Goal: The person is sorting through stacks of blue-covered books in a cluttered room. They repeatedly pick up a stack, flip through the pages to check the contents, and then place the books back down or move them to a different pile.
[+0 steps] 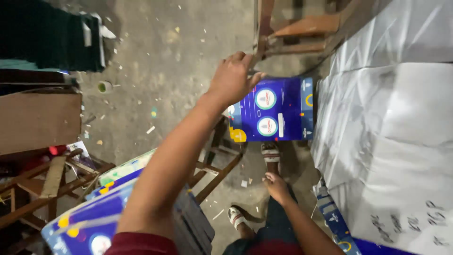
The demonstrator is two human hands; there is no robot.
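My left hand (pixel 233 78) reaches forward and grips the upper left corner of a blue printed cardboard sheet (pixel 278 111) with round white emblems, holding it flat above the floor. My right hand (pixel 276 186) rests on my knee with its fingers curled and nothing in it. My sandalled feet (pixel 271 153) stand on the concrete floor below the sheet. A stack of similar blue printed sheets (pixel 89 222) lies at the lower left, under my left forearm.
A tall pile of silvery white sheets (pixel 387 118) fills the right side. A wooden stool (pixel 222 165) stands under my arm, wooden frames (pixel 302 28) at the top. A brown box (pixel 37 118) and a small tape roll (pixel 104 86) are on the left. Paper scraps litter the floor.
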